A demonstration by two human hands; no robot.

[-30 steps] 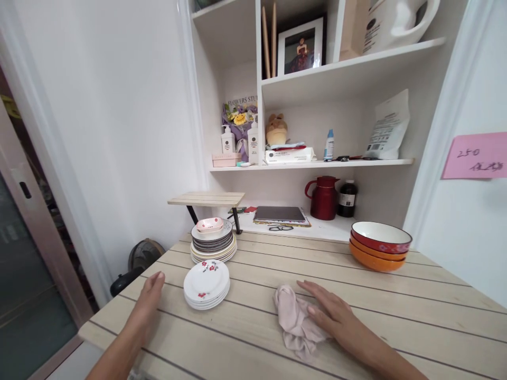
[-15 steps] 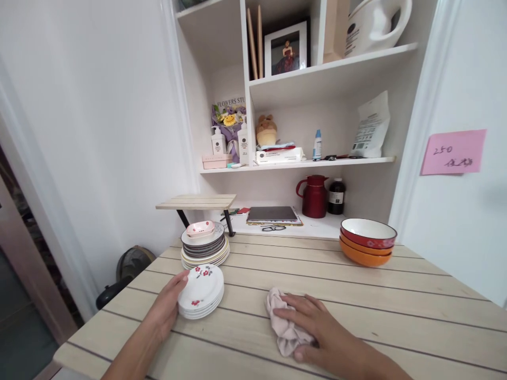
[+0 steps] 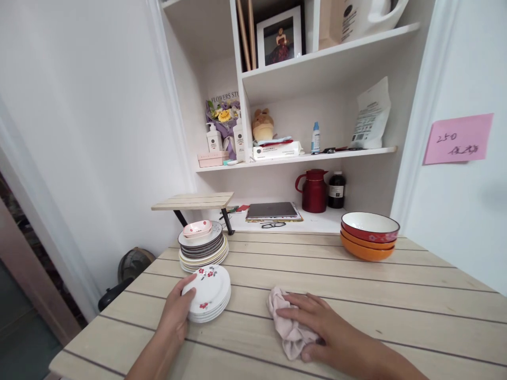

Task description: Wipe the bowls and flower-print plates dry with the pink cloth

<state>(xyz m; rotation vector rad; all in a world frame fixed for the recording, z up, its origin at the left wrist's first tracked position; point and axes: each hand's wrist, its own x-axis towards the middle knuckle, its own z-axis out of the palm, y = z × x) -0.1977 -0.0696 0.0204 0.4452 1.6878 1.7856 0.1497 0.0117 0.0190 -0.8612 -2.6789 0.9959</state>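
Note:
My left hand (image 3: pixel 177 306) grips the left edge of a stack of small white plates (image 3: pixel 209 293) with red flowers, its thumb over the top rim. Under my right hand (image 3: pixel 312 324) lies a crumpled pale pink cloth (image 3: pixel 288 331), with the fingers curled over it on the tabletop. Just behind the small plates stands a taller stack of larger plates (image 3: pixel 202 252), topped by a pink and white dish (image 3: pixel 197 229). Several nested bowls (image 3: pixel 369 236), red above orange, sit at the right rear of the table.
The slatted wooden table (image 3: pixel 253 277) meets white shelves at the back. A small wooden riser (image 3: pixel 194 200) stands at the rear left. A laptop (image 3: pixel 272 210), glasses (image 3: pixel 273 225), a red jug (image 3: pixel 315 191) and a dark bottle (image 3: pixel 336 190) are on the lowest shelf.
My left hand and the small plate stack have shifted slightly right, and the thumb reaches further over the top plate. The right hand stays on the cloth. The view has tilted a little.

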